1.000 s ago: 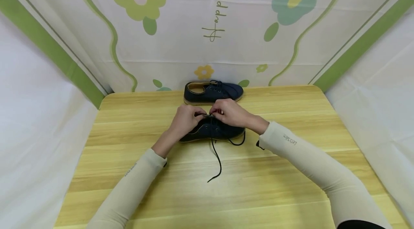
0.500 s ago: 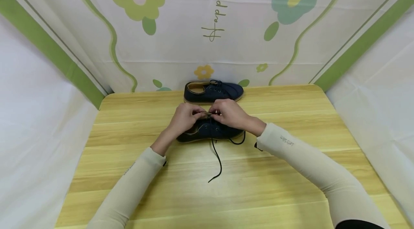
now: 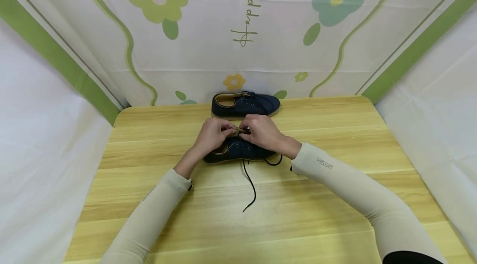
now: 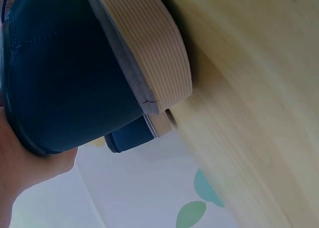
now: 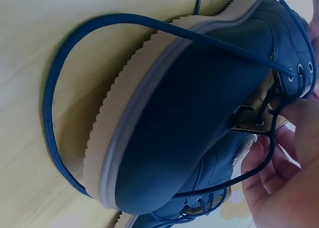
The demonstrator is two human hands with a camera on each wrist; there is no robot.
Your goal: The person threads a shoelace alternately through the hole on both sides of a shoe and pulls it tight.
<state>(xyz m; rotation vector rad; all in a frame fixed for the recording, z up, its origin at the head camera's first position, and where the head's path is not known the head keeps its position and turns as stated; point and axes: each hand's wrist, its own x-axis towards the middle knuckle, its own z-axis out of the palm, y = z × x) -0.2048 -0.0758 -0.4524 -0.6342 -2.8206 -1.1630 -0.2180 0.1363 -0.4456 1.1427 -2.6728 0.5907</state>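
Note:
A navy lace-up shoe point(image 3: 220, 156) with a ribbed tan sole sits sideways on the table, toe to the right. My left hand point(image 3: 213, 133) pinches the raised far eyelet flap, whose tan lining point(image 5: 271, 123) shows in the right wrist view. My right hand point(image 3: 262, 132) is at the same flap, thumb and fingers pinching the dark shoelace point(image 5: 50, 103) beside an eyelet; the exact pinch is partly hidden. One loose lace end point(image 3: 250, 177) trails over the near side onto the table. Another stretch loops round the toe. In the left wrist view the heel point(image 4: 65, 73) fills the upper left.
A matching navy shoe point(image 3: 223, 108), laced and tied, stands just behind at the table's far edge. The wooden table point(image 3: 316, 222) runs to a white floral curtain point(image 3: 208, 40) at the back. White cloth walls point(image 3: 33, 131) stand on both sides.
Both hands stay at the far flap. My right hand has shifted slightly left toward the left hand. The tan lining shows more between them, and the lace end on the table has moved slightly.

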